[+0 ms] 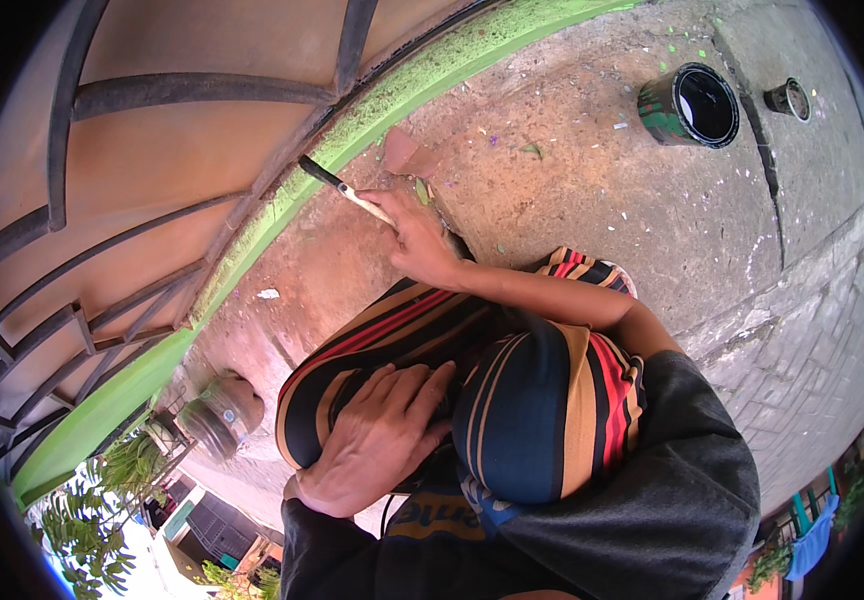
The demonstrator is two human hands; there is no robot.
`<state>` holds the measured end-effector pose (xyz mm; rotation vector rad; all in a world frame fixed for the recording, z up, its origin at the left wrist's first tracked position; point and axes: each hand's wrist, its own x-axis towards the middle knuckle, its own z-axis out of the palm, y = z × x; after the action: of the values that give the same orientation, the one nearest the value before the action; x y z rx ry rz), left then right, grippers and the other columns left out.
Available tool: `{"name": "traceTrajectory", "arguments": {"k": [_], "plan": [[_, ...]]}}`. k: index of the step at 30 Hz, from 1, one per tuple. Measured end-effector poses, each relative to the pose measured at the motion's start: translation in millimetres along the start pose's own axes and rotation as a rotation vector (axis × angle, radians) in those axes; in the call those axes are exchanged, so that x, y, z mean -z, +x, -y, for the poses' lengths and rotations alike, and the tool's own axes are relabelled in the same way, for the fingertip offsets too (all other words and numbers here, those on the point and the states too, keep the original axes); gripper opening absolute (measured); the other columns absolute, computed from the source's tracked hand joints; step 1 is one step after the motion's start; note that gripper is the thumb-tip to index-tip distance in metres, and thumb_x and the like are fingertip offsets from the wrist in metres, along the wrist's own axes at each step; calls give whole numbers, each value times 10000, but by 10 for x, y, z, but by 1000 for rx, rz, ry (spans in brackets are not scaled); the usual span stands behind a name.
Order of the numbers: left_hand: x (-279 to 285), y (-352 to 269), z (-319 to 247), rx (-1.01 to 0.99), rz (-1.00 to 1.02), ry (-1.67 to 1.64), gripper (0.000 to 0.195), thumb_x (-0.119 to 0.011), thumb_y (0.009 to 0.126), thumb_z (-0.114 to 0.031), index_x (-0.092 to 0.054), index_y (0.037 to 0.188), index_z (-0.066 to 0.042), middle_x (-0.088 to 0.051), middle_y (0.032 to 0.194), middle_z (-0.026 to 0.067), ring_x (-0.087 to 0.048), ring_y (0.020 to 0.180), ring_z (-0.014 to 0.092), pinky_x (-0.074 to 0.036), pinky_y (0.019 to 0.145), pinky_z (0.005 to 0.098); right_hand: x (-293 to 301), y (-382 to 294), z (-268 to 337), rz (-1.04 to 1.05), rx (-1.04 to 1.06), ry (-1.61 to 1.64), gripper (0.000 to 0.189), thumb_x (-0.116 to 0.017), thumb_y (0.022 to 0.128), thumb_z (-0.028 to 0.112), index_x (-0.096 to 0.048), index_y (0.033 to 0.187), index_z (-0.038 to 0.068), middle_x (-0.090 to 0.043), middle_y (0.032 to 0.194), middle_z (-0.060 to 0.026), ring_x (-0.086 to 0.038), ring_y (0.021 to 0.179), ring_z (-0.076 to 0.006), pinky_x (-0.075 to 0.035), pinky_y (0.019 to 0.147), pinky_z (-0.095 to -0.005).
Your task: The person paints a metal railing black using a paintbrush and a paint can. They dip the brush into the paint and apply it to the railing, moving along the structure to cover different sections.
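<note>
A paintbrush point(348, 192) with a pale handle and dark bristles is gripped in my right hand point(421, 236). Its bristle tip lies at the lower edge of a brown metal gate or fence panel point(192, 142), over a green-painted ledge point(394, 97) speckled with dark spots. My left hand point(379, 435) rests palm down on my striped trouser leg point(372, 337), with nothing seen in it. At the upper right, a paint can point(661, 112) with dark paint inside and green drips on its side stands on the concrete.
A smaller can point(779, 100) stands beyond the paint can, across a crack in the concrete floor point(574, 172). A flat reddish fragment point(408, 154) lies near the ledge. At the lower left are a round dark container point(211, 420) and plants point(87, 517). Brick paving point(799, 382) runs along the right.
</note>
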<state>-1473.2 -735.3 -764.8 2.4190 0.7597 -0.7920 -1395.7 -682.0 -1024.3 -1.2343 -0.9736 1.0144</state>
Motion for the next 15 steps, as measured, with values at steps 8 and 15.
{"name": "traceTrajectory", "arguments": {"k": [8,15], "plan": [[-12,-14,11,-5,-10,-10,661,-723,749,-225,-529,1375,-141,-613,1264,67,-599,1180,321,-408,1042,487,138,347,-77,-180,11,15,512,-498,902,-44,-455,1394,93,-527,1185,-187,-516,1136,-342,-417,966,-408],[14,-1,13,-15,6,-17,673,-732,742,-223,-526,1377,-139,-608,1263,73,-595,1183,334,-414,1036,476,136,118,-58,-216,20,-1,491,-492,913,-40,-448,1387,77,-490,1188,-179,-486,1150,-329,-384,1021,-400]]}}
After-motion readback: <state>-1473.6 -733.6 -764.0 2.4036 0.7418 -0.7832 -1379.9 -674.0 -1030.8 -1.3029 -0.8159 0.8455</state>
